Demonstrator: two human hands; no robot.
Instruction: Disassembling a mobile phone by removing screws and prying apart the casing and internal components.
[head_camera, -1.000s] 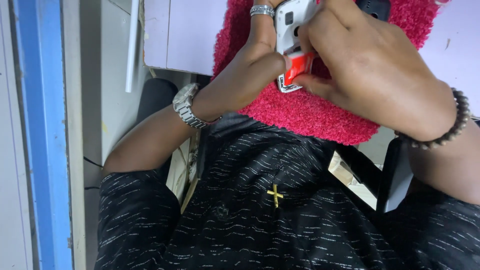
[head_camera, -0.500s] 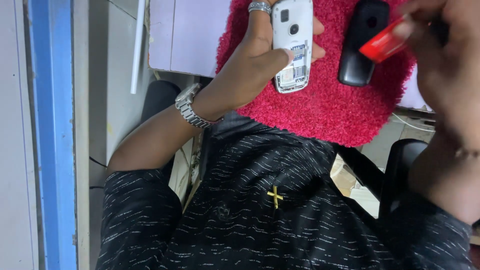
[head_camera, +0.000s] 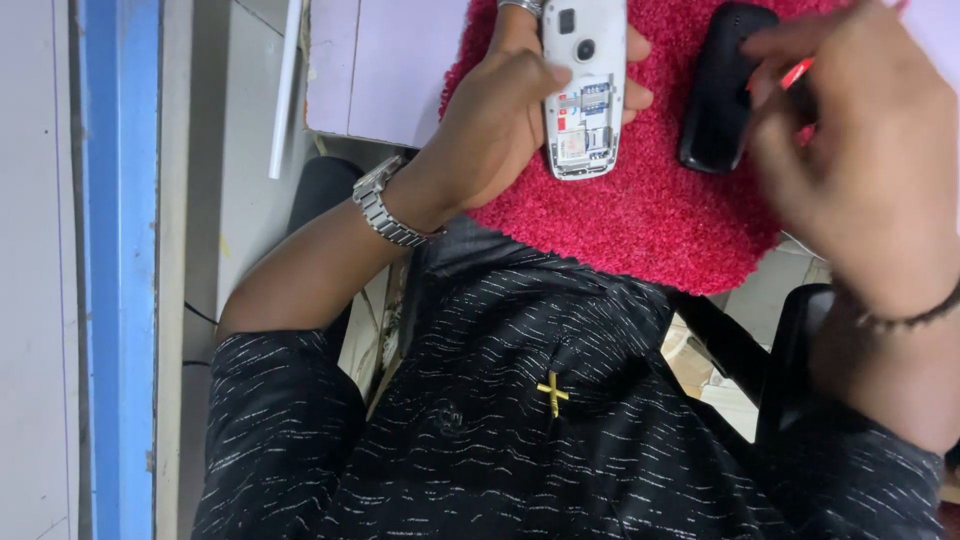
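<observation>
Head view: our left hand (head_camera: 505, 120) grips the opened white phone (head_camera: 583, 90) over the red mat (head_camera: 640, 220); at three o'clock, our right hand (head_camera: 860, 150) pinches a red piece (head_camera: 797, 73) beside the black cover (head_camera: 722, 90).

- My pale lilac worktop (head_camera: 385, 65) lies far left.
- A fluffy red mat (head_camera: 640, 215) covers its near edge.
- A blue upright strip (head_camera: 120, 260) runs down the left.
- A black chair arm (head_camera: 800, 350) sits near right.

Left hand (head_camera: 500, 120) is gripping white open-backed phone (head_camera: 585, 90) over red mat (head_camera: 640, 225); right hand (head_camera: 860, 160) is pinching small red piece (head_camera: 797, 73) beside black cover (head_camera: 722, 90).
</observation>
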